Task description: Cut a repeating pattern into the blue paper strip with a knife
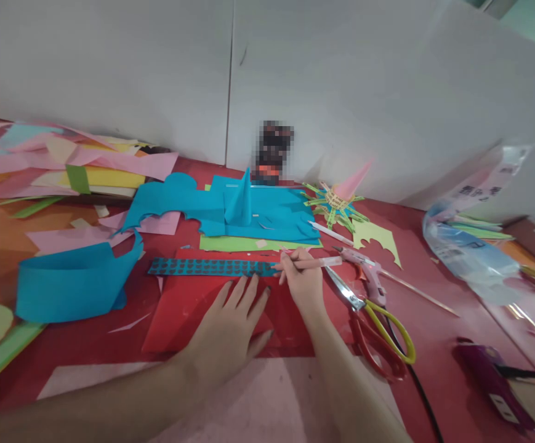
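Note:
A blue paper strip (207, 266) with rows of dark curved marks lies across red paper (179, 307). My left hand (230, 323) rests flat on the red paper, fingers spread, with its fingertips at the strip's lower edge. Between the fingers of my right hand (303, 280) is a pen (320, 263) with a pale pinkish barrel. Its tip meets the right end of the strip. Just right of that hand lie scissors (357, 301) with yellow and red handles, beside a pink glue gun (369, 271).
Blue cut paper (179, 203) with a blue cone (240, 203) lies behind the strip. A pink cone with green fringe (336, 200) stands farther right. Paper scraps (105, 163) and a curled blue band (64, 283) are at left; a plastic bag (470, 240) and purple power strip (491, 375) at right.

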`<state>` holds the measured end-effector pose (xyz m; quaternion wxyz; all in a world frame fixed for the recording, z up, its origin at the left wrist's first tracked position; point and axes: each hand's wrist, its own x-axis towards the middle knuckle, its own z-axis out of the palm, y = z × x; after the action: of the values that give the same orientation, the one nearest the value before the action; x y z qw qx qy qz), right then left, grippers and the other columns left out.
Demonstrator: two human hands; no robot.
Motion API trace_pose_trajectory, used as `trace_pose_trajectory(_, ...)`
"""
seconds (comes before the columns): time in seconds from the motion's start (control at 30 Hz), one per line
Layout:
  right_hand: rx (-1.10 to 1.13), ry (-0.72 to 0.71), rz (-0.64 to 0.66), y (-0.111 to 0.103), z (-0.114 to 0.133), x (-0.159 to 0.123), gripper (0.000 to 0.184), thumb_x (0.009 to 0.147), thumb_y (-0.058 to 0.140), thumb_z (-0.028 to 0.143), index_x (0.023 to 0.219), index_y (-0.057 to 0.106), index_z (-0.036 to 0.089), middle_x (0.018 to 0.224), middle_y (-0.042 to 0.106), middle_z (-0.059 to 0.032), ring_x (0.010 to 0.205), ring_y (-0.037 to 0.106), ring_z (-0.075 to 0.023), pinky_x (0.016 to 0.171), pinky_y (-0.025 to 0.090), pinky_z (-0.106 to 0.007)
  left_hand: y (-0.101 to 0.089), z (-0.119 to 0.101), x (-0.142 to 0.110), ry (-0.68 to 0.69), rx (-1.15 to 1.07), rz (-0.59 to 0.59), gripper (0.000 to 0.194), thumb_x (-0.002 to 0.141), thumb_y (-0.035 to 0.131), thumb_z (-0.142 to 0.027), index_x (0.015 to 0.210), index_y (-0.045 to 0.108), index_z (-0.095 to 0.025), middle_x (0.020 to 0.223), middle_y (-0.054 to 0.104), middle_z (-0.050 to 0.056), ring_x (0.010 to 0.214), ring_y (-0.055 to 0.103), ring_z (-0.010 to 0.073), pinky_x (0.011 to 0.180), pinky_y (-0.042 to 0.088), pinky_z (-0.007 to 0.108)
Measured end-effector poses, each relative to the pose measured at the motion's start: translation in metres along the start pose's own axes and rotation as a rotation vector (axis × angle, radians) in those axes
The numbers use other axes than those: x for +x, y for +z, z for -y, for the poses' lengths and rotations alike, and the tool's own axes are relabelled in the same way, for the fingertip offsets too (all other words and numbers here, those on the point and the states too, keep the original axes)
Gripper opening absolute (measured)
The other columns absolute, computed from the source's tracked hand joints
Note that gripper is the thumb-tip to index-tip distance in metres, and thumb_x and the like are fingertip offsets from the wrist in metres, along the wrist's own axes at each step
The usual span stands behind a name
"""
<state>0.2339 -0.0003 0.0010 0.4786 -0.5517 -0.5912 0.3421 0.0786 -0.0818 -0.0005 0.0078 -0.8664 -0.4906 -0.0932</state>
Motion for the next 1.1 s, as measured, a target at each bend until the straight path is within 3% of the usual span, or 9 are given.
trace_pose_trajectory(1.1, 0.022, -0.002, 0.05, -0.0001, 0.0005, -0.0002, 0.029, 0.082, 0.056, 0.033, 0.059, 0.042, 0.023, 0.036, 0.049, 0.0071, 0.054, 0.067, -0.0181, 0.057, 0.053, -0.026, -0.0001, 0.0002, -0.0004, -0.005, -0.004, 0.004, 0.053, 0.093, 0.028, -0.048, 0.132, 0.046, -0.017, 0.137, 0.046, 0.013, 0.124, 0.041, 0.0309, 0.1, 0.029, 0.045)
